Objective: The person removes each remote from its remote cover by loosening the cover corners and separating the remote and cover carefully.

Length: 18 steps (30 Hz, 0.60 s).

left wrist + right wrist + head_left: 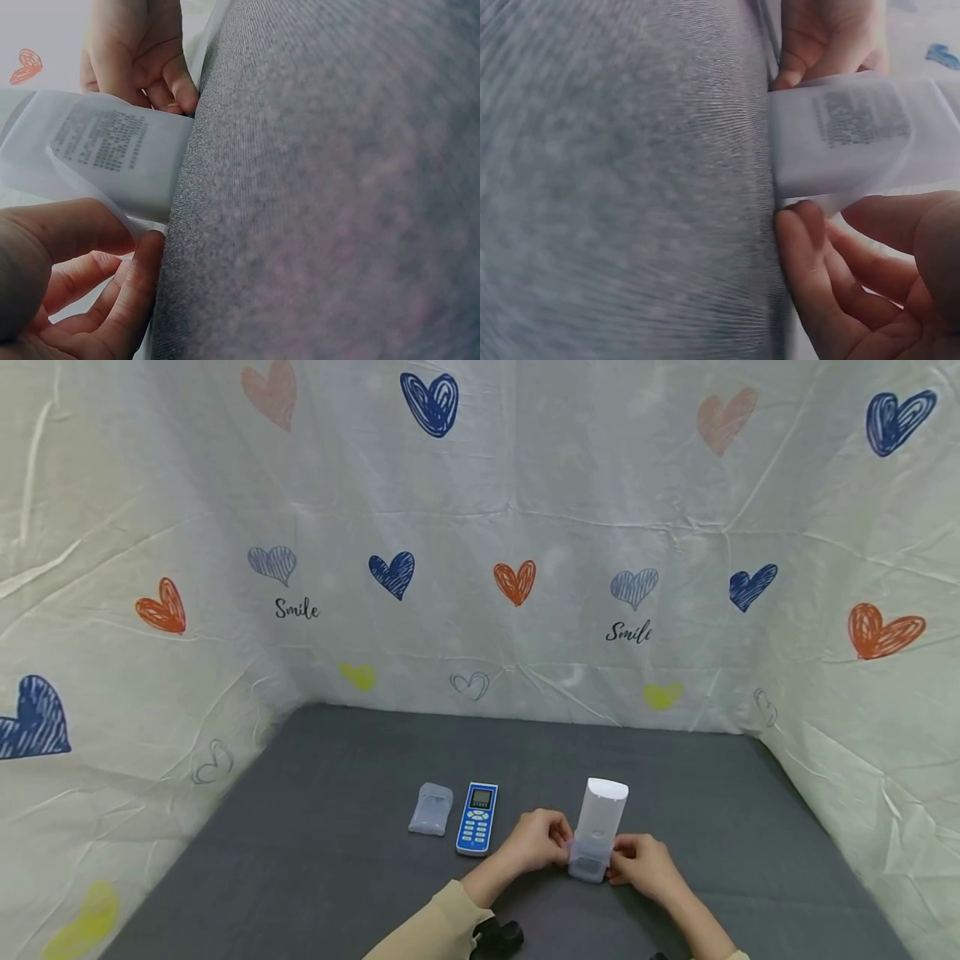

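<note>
- Has, as working surface, dark grey table (360, 743), with far edge meeting white heart-print cloth (562, 460) and side edges bordered by the same cloth.
- Offers a broad stretch of grey surface between white oblong device (603, 812) and far edge, and another between right hand (647, 864) and right edge.
- Leaves a narrower gap between left hand (542, 841) and blue remote (477, 818), just to the left.
- Places white device on near part of table, right of middle, between both hands.
- Stands on end there, long axis upright, rounded end up, printed face toward near side; any slight lean cannot be judged.
- Reaches table with lower end, as seen in both wrist views.
- Encloses lower part of white device in translucent cover (587, 865); print shows blurred.
- Pinches cover at left side with left thumb and fingers; pinches it at right side with right thumb and fingers.
- Lies flat, in case of blue remote, long axis near to far, screen end far, keypad near.
- Includes second translucent cover (431, 810), left of blue remote, just beside it; contents cannot be told.
</note>
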Each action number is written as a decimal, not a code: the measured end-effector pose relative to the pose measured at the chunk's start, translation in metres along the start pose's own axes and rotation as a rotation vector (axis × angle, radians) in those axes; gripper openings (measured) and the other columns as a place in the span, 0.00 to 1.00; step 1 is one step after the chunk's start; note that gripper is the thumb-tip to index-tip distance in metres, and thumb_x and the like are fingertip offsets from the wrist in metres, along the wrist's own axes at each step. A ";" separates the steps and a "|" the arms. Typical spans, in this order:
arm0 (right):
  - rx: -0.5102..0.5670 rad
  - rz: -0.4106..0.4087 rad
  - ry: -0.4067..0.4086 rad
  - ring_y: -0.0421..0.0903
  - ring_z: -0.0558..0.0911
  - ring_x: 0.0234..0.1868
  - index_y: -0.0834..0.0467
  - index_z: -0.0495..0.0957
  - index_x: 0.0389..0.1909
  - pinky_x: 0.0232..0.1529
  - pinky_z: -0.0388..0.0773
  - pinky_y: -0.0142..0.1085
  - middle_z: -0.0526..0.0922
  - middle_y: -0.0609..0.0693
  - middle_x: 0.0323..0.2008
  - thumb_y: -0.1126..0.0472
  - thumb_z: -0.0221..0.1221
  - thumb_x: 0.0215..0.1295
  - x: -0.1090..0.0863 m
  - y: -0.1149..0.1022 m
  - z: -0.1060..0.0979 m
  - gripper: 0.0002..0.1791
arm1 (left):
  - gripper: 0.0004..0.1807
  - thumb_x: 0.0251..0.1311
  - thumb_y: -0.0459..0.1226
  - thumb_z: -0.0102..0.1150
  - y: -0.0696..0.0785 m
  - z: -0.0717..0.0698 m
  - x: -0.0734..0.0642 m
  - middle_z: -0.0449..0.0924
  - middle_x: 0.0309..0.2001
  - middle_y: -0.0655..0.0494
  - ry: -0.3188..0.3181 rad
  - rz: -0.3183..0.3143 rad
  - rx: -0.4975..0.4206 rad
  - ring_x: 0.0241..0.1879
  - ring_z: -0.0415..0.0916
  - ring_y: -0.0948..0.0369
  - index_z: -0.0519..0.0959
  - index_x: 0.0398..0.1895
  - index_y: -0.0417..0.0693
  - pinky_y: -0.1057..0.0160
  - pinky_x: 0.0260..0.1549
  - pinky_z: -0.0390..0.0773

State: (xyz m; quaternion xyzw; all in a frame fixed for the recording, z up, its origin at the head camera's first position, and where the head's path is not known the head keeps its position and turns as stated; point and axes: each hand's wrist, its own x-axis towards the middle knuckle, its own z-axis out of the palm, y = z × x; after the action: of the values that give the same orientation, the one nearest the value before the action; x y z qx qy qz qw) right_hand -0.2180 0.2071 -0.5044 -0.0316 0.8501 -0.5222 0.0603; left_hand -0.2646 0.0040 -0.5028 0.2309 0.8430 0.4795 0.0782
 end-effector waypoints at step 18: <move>-0.072 -0.088 0.196 0.43 0.86 0.33 0.63 0.82 0.40 0.33 0.82 0.31 0.86 0.53 0.35 0.59 0.61 0.63 -0.010 -0.033 -0.023 0.11 | 0.11 0.35 0.22 0.65 0.001 0.001 0.000 0.75 0.18 0.60 0.006 -0.011 -0.029 0.18 0.70 0.70 0.79 0.22 0.42 0.73 0.18 0.72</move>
State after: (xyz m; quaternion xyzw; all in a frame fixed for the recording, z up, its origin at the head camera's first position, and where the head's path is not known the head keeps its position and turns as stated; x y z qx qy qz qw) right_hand -0.2116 0.2132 -0.4640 -0.0199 0.8680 -0.4938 -0.0473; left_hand -0.2638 0.0046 -0.5026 0.2239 0.8375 0.4917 0.0816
